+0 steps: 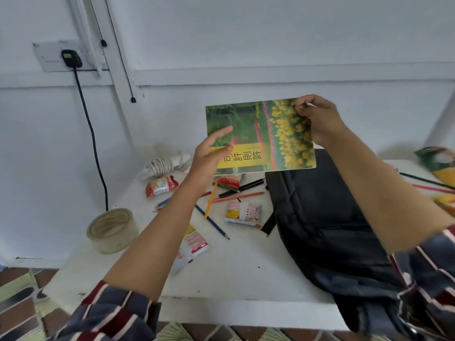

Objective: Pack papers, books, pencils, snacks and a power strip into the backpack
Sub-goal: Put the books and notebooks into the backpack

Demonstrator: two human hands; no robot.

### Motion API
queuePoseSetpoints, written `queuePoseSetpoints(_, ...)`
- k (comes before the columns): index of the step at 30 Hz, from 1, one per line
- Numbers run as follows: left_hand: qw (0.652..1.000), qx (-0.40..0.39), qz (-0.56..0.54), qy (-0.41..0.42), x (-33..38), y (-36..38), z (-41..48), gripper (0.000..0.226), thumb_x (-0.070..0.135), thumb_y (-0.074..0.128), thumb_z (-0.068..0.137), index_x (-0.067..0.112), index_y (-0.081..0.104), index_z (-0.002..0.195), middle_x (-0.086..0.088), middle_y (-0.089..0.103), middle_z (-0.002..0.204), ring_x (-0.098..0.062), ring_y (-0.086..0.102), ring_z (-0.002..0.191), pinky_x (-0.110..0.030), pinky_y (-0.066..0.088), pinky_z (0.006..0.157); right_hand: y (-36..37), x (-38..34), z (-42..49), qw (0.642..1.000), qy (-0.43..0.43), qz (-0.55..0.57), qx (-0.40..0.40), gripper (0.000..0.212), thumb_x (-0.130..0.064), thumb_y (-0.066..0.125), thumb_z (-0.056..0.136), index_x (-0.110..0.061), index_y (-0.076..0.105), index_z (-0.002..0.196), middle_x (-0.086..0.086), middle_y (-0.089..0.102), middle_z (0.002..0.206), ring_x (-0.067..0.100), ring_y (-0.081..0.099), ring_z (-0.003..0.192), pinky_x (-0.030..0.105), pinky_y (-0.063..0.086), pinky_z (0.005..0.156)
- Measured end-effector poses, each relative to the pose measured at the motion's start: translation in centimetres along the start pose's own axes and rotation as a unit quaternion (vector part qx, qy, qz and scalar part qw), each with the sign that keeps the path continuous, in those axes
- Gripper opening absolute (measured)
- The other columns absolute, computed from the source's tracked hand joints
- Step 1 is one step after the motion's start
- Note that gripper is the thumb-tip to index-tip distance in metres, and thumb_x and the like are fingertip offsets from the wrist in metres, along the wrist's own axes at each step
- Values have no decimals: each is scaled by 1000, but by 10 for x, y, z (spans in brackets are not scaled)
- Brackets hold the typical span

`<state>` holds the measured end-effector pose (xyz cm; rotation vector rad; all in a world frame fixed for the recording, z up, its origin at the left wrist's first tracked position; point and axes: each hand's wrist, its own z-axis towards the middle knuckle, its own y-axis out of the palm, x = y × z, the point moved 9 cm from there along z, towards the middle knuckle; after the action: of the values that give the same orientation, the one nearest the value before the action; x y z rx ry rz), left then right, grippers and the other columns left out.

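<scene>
I hold a thin book (261,136) with a green and yellow flower cover up in the air above the white table (234,267). My left hand (209,156) grips its lower left corner, thumb on the cover. My right hand (317,119) pinches its upper right corner. The black backpack (327,222) lies flat on the table under and to the right of the book. Several coloured pencils (236,193) and three snack packets (242,214) lie scattered left of the backpack. A white power strip with coiled cable (167,163) lies at the table's back left.
A roll of tape (112,230) sits at the table's left edge. More packets and pencils (438,173) lie at the far right. A black plug and cord (71,59) hang from a wall socket at left. Patterned floor shows below the table's front edge.
</scene>
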<state>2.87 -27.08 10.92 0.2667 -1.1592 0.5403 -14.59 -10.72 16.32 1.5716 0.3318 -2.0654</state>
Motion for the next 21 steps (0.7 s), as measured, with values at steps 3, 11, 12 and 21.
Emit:
queuePoseSetpoints(3, 999, -9, -30, -7, 10, 25, -6, 49, -1, 54, 89, 23, 48, 131, 18, 46, 127, 6, 42, 118, -10, 35, 95, -25, -1, -27, 996, 56, -20, -60, 28, 4, 47, 91, -18, 63, 83, -7, 67, 74, 6, 65, 64, 21, 52, 57)
queuePoseSetpoints(11, 993, -114, 12, -35, 10, 131, -54, 49, 6, 58, 88, 35, 50, 126, 13, 44, 137, -6, 36, 132, -32, 26, 114, -132, 28, -119, 985, 149, -6, -87, 43, 11, 46, 87, -23, 71, 98, -6, 74, 88, 10, 70, 78, 24, 56, 64)
queuePoseSetpoints(12, 991, -119, 41, -44, 5, 145, -61, 51, 11, 60, 88, 37, 47, 130, 12, 40, 143, -7, 31, 135, -35, 21, 116, -147, 31, -129, 985, 154, 4, -71, 41, 10, 46, 87, -21, 67, 104, -4, 73, 90, 12, 70, 77, 25, 57, 64)
queuePoseSetpoints(21, 925, -149, 229, 264, 40, 244, -147, 9, 8, 70, 79, 7, 66, 86, 3, 60, 85, -10, 57, 79, -35, 51, 73, -254, 47, -210, 973, 175, 54, 138, 50, 5, 46, 87, -19, 53, 130, -1, 62, 103, 14, 61, 83, 18, 53, 53)
